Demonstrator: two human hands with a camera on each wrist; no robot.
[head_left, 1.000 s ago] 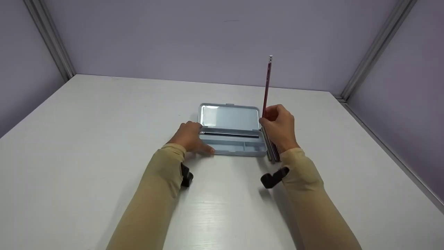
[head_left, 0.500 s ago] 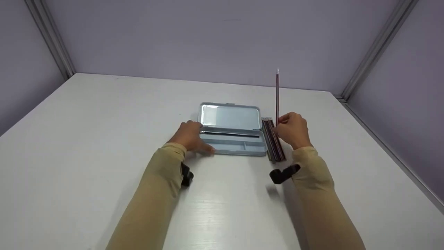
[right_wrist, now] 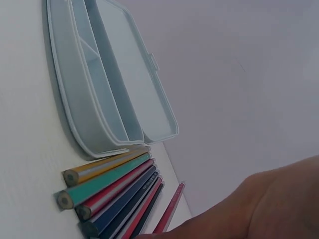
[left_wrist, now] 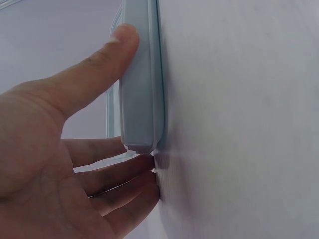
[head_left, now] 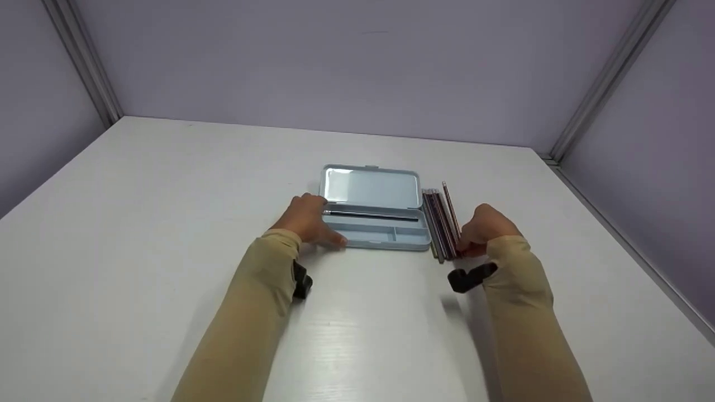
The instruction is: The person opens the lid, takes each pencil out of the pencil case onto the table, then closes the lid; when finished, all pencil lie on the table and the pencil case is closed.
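The left hand point(head_left: 307, 220) rests with straight fingers against the left end of the open pencil case point(head_left: 371, 209) mid-tabletop, gripping nothing. Just right of the case, a row of pencils point(head_left: 440, 223) points toward the far edge. The right hand point(head_left: 485, 231) seems to pinch 1 red pencil point(head_left: 450, 209).
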